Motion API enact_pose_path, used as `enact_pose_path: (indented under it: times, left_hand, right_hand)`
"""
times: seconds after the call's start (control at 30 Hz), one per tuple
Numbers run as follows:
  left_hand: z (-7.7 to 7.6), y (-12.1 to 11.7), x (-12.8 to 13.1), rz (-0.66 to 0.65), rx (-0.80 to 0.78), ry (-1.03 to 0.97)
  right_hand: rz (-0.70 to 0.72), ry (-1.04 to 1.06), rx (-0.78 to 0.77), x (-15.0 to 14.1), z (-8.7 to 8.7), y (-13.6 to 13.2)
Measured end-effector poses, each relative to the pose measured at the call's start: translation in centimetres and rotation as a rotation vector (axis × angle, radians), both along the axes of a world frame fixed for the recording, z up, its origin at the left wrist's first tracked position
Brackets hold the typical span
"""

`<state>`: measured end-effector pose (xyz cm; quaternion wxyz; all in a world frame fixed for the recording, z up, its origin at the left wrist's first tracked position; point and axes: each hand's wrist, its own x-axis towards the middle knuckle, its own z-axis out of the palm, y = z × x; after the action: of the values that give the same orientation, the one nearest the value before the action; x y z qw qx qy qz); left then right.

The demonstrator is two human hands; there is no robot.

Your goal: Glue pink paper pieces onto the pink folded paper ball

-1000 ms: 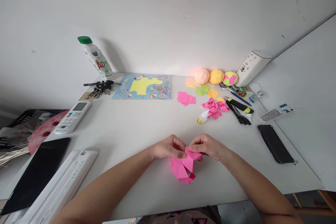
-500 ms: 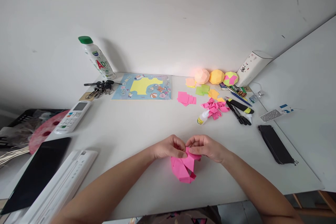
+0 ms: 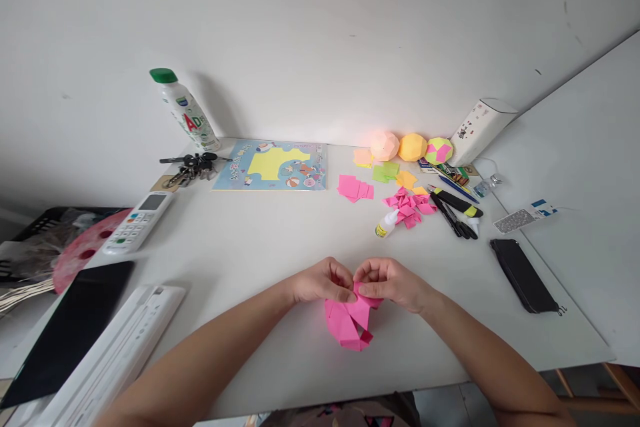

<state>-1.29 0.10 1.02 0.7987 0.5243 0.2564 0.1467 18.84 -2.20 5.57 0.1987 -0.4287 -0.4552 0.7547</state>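
Observation:
A partly joined pink folded-paper ball (image 3: 344, 327) is between my hands near the table's front edge, with a gap on its lower right side. My left hand (image 3: 325, 281) pinches its upper edge between thumb and fingers. Close beside it, my right hand (image 3: 393, 283) grips the same paper at the upper right, thumb in front. The fingertips hide the spot where the pieces meet. Beyond the hands lies a small glue bottle (image 3: 387, 224), tilted on its side, next to a pile of folded pink paper pieces (image 3: 407, 205).
Three finished paper balls (image 3: 413, 147) stand against the wall, with pink paper sheets (image 3: 355, 187) before them. Cutter (image 3: 457, 201) and black pouch (image 3: 525, 275) lie at right. At left are a bottle (image 3: 187, 113), keys (image 3: 195, 167), remote (image 3: 139, 221) and black tablet (image 3: 70, 327).
Both hands keep nearly the same pinch on the pink paper ball. The right hand's fingers have shifted very slightly; the view has moved a touch.

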Motion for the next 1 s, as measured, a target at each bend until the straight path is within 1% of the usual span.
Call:
enact_pose_path:
  times: [0.17, 0.23, 0.27, 0.37, 0.43, 0.47, 0.53, 0.57, 0.63, 0.7, 0.73, 0.83, 0.93, 1.0]
  left_hand:
    - [-0.4, -0.1, 0.0, -0.012, -0.005, -0.032]
    - [-0.7, -0.3, 0.2, 0.033, -0.014, -0.104]
    - [-0.8, -0.3, 0.3, 0.112, -0.023, -0.176]
    - [-1.1, -0.1, 0.9, 0.427, -0.027, -0.412]
    - [-1.1, 0.2, 1.2, 0.569, -0.049, -0.496]
    - [-1.0, 0.4, 1.2, 0.605, -0.073, -0.515]
    - [-0.9, 0.4, 1.3, 0.584, -0.146, -0.52]
    - [-0.9, 0.4, 1.3, 0.539, -0.172, -0.525]
    - [-1.0, 0.1, 1.3, 0.414, -0.235, -0.512]
    - [-1.2, -0.3, 1.1, 0.301, -0.286, -0.467]
    - [-1.3, -0.5, 1.1, 0.272, -0.298, -0.434]
    - [-1.4, -0.7, 0.9, 0.301, -0.264, -0.37]
    - [-1.3, -0.6, 0.9, 0.356, -0.197, -0.363]
    - [-1.1, -0.5, 0.9, 0.37, -0.171, -0.359]
  right_hand:
    - [-0.009, 0.028, -0.028, -0.1, -0.3, -0.1]
    - [-0.041, 0.057, -0.032, -0.2, -0.5, -0.1]
    - [-0.07, 0.083, -0.02, -0.2, -0.7, -0.1]
    - [-0.219, 0.177, 0.08, -0.1, -0.9, -0.2]
    - [-0.342, 0.227, 0.175, 0.1, -1.0, -0.2]
    - [-0.396, 0.244, 0.227, 0.2, -1.1, -0.3]
    - [-0.467, 0.269, 0.329, 0.4, -1.4, -0.4]
    - [-0.485, 0.276, 0.374, 0.5, -1.5, -0.5]
    - [-0.487, 0.272, 0.43, 0.5, -1.8, -0.5]
    - [-0.463, 0.248, 0.45, 0.4, -2.0, -0.6]
    - [-0.451, 0.233, 0.451, 0.3, -2.0, -0.6]
    - [-0.436, 0.202, 0.415, 0.0, -1.9, -0.5]
    - [-0.433, 0.195, 0.333, 0.0, -1.8, -0.3]
    - [-0.411, 0.198, 0.265, 0.2, -1.7, 0.0]
